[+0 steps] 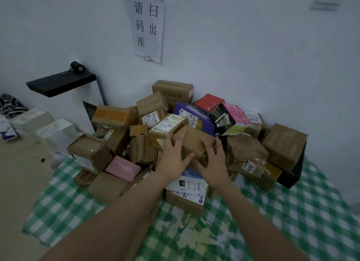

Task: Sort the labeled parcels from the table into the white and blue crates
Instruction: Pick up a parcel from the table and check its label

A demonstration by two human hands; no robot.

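- The left hand is pressing spread, nearly straight fingers onto the brown parcel; the right hand is curling round its near edge.
- The parcel is sitting atop the heap on the checked table; clasping from both sides is probably keeping neighbours from sliding.
- Crates are not showing.

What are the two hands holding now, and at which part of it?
A brown cardboard box: the left hand presses on its left end with straight fingers, and the right hand curls over its right end.
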